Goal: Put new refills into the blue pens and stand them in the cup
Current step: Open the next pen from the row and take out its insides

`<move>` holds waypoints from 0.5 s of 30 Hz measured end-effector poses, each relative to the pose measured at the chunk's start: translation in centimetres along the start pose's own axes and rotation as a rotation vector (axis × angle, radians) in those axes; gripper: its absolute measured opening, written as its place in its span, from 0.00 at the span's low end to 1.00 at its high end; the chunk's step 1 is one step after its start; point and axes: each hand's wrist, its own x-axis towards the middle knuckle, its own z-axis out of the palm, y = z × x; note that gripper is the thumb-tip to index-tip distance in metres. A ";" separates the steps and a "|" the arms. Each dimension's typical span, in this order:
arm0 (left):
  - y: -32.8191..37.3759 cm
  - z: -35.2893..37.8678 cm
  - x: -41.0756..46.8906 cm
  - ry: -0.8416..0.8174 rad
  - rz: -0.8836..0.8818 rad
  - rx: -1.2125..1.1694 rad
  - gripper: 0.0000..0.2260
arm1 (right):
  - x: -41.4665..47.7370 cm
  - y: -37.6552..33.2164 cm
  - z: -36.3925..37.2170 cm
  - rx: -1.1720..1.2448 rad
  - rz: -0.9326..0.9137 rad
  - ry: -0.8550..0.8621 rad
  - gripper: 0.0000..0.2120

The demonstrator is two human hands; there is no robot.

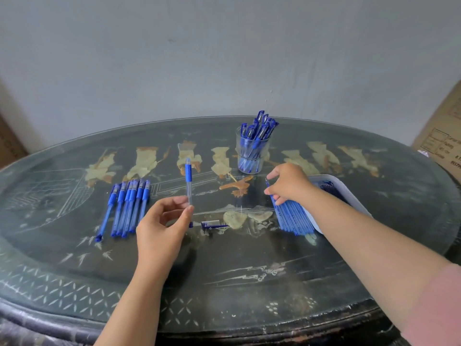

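Blue-and-clear pen [188, 182], head view: the left grip [163, 228] pinches its lower barrel between thumb and fingertips and holds it raised above the tabletop [224, 270], with the blue rubber sleeve and pale tip pointing away from the person. Just right of this grip a loose blue pen cap [213, 224] lies flat on the glass-covered, dark, painted surface. To the left of the same grip lies a row of pens [127, 208], side by side, touching one another, sleeves at the far end. The right grip [289, 183] is lowered, palm down, onto the far ends of a close-packed row of refills [294, 218]; its fingers curl over them, and thumb and fingers close narrowly on the outermost refill [267, 184], whose tip projects beyond the thumb. Beneath and to the right of this grip the refills partly overlap a white tray [349, 193], which holds further dark blue items too blurred to identify. Beyond the right grip, slightly to its left, stands the clear cup [252, 153], upright, with capped pens [259, 128] leaning inside it, caps uppermost. At the right forearm a pink sleeve [439, 303] shows. Far right of that grip, off the tabletop, a cardboard box [441, 141] stands against the pale wall [224, 58].
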 end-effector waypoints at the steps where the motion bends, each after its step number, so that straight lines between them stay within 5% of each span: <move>1: 0.0 0.0 0.0 -0.003 -0.001 -0.002 0.07 | 0.0 0.0 0.1 -0.007 0.003 -0.005 0.21; 15: -0.2 0.0 0.1 -0.024 -0.009 0.018 0.07 | -0.5 0.6 0.6 -0.183 -0.049 0.032 0.17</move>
